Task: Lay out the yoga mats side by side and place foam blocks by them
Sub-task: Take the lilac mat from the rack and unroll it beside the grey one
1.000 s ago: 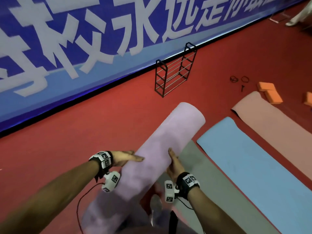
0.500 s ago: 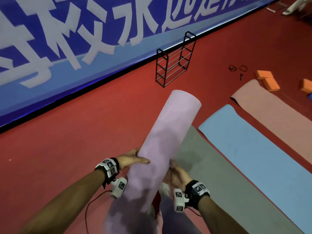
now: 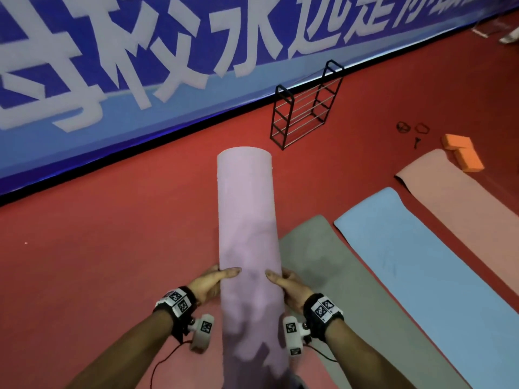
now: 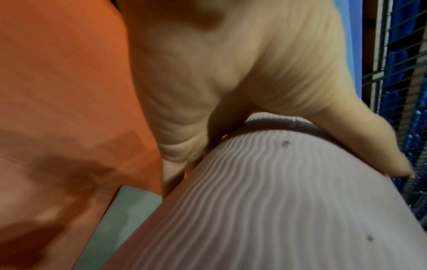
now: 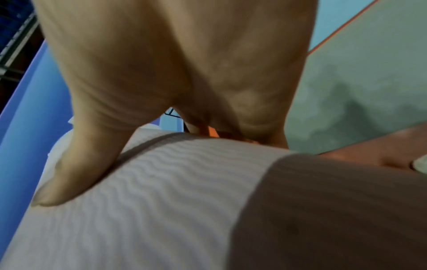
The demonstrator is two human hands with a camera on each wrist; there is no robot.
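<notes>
A rolled purple yoga mat [image 3: 248, 248] is held off the red floor, its far end pointing straight away from me. My left hand [image 3: 213, 282] grips its left side and my right hand [image 3: 289, 284] its right side, thumbs on top and fingers underneath. In the left wrist view, the left hand's palm [image 4: 231, 91] wraps the ribbed roll [image 4: 277, 201]. The right wrist view shows the right hand [image 5: 173, 73] on the roll [image 5: 161, 191]. A grey mat [image 3: 337, 276], a blue mat [image 3: 421, 262] and a pink mat [image 3: 463, 197] lie flat side by side to the right. Two orange foam blocks [image 3: 463, 153] sit by the pink mat's far end.
A black wire rack [image 3: 306, 108] stands against the blue banner wall [image 3: 140, 66] ahead. Small black loops [image 3: 412, 127] lie on the floor near the blocks. Bare red floor [image 3: 112, 234] stretches to the left of the grey mat.
The roll has swung from pointing up and to the right to pointing straight ahead. Both hands have stayed on it and dropped lower in the view.
</notes>
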